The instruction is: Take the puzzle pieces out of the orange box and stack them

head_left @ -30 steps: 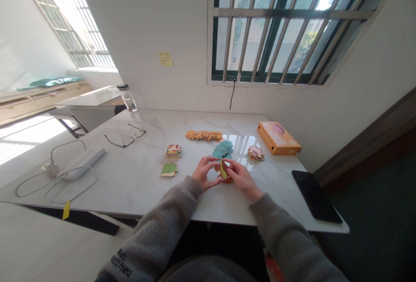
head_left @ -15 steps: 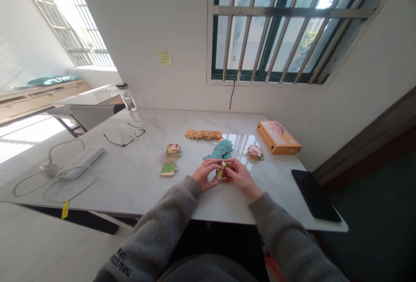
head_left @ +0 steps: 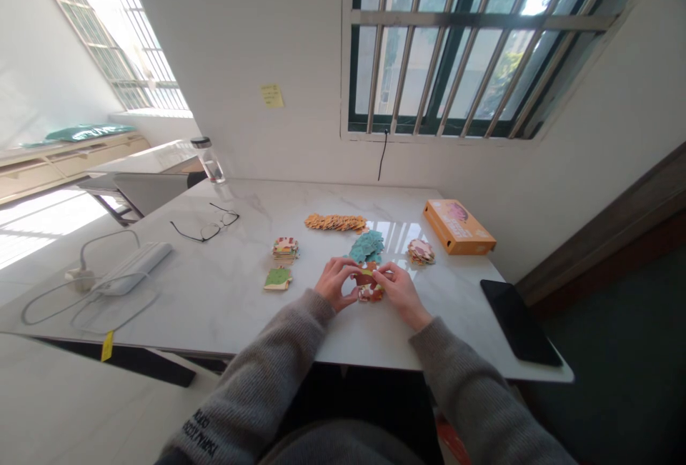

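Red-brown puzzle piece (head_left: 361,279) w/ yellow-green patch, pinched btwn L hand (head_left: 336,285) & R hand (head_left: 401,293) fingertips.

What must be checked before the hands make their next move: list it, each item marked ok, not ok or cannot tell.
1. Left hand and right hand both at the brown piece: ok.
2. Brown piece uncovered by fingers: not ok, they hide parts of its edge.
3. Grip firm: cannot tell.
4. Orange row beyond the teal pile: ok.
5. Glasses away from both hands: ok.
6. Black tablet away from both hands: ok.
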Demonstrator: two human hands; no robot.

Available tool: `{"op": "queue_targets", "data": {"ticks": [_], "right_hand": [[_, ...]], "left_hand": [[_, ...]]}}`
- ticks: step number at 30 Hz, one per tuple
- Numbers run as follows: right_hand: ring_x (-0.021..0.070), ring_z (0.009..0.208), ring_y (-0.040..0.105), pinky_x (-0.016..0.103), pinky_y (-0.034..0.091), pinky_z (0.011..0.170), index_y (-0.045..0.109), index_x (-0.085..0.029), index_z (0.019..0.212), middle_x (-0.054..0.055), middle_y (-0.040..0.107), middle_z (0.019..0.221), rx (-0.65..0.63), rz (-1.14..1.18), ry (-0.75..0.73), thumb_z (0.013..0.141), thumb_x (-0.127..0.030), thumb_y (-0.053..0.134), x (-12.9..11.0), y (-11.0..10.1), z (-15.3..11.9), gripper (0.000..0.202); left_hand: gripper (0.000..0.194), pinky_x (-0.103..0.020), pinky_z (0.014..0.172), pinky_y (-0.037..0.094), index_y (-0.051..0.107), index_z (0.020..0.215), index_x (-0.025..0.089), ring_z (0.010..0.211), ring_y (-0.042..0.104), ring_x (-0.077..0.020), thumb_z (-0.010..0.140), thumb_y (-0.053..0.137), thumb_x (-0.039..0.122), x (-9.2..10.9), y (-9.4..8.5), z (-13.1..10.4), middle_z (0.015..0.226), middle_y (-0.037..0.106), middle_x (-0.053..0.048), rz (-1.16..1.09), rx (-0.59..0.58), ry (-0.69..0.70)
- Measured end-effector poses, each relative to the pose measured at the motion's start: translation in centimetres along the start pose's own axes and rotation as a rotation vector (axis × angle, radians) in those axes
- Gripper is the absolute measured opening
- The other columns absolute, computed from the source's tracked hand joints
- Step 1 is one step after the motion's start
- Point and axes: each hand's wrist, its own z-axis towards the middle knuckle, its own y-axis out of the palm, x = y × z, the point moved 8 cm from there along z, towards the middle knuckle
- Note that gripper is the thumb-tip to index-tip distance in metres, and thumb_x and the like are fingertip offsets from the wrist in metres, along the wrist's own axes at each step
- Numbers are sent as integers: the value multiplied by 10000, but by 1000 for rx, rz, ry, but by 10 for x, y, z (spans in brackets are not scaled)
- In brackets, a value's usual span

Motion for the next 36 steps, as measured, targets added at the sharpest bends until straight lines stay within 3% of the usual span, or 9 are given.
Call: {"op": "queue_targets", "data": {"ticks": [7, 13, 16, 19, 22, 25, 29, 36], "right_hand": [[155, 683, 586, 300, 479, 698, 576, -201, 990, -5, 652, 715, 145, -189, -206, 872, -409, 559, -16, -18, 1, 240], [174, 704, 574, 318, 457, 720, 599, -199, 1039, 6, 626, 731, 100, -425, -273, 899, -357, 488, -23, -12, -4, 239], [179, 711, 571, 321, 446, 730, 613, -201, 1044, 12, 633, 739, 88, -500, -298, 905, -336, 476, -25, -9, -5, 237], [184, 724, 575, 327, 438, 755, 617, -207, 1055, 10, 638, 741, 72, -554, -325, 913, -317, 467, -24, -7, -6, 233], [187, 737, 580, 331, 435, 769, 618, -210, 1071, 9, 635, 745, 56, -593, -357, 922, -300, 457, -24, -5, -6, 238], [190, 745, 582, 337, 434, 791, 619, -210, 1079, 11, 635, 753, 58, -628, -387, 921, -284, 455, -25, -4, -7, 240], [193, 741, 585, 345, 433, 806, 620, -215, 1075, 12, 640, 747, 57, -656, -398, 915, -270, 455, -26, -4, -7, 237], [201, 763, 588, 350, 437, 810, 626, -221, 1076, 17, 644, 754, 65, -662, -397, 915, -276, 451, -25, -4, -7, 244]], "left_hand": [[375, -416, 900, 441, 516, 927, 221, 989, 541, -252, 608, 599, 43, -2, -21, 3, 1060, 633, -64, 37, 53, -128], [339, -439, 937, 409, 498, 888, 230, 1014, 531, -266, 616, 591, 50, -16, -64, -1, 1079, 628, -60, 133, 58, -197], [307, -466, 1001, 381, 503, 874, 233, 1066, 521, -278, 629, 605, 80, -42, -91, -7, 1098, 629, -53, 195, 51, -236], [281, -465, 1009, 383, 515, 863, 225, 1071, 519, -272, 629, 595, 91, -84, -114, -13, 1106, 631, -49, 231, 19, -329], [238, -464, 998, 383, 523, 827, 217, 1053, 514, -270, 627, 586, 106, -132, -128, -19, 1083, 640, -46, 282, -79, -436], [225, -443, 976, 405, 521, 842, 212, 1043, 514, -259, 636, 577, 140, -167, -139, -24, 1093, 638, -50, 257, -100, -508], [221, -408, 925, 442, 516, 862, 210, 1063, 512, -251, 648, 560, 178, -189, -141, -29, 1119, 643, -45, 188, -108, -586], [235, -431, 924, 444, 521, 862, 213, 1104, 510, -271, 630, 552, 193, -201, -135, -39, 1138, 659, -42, 180, -123, -666]]}}
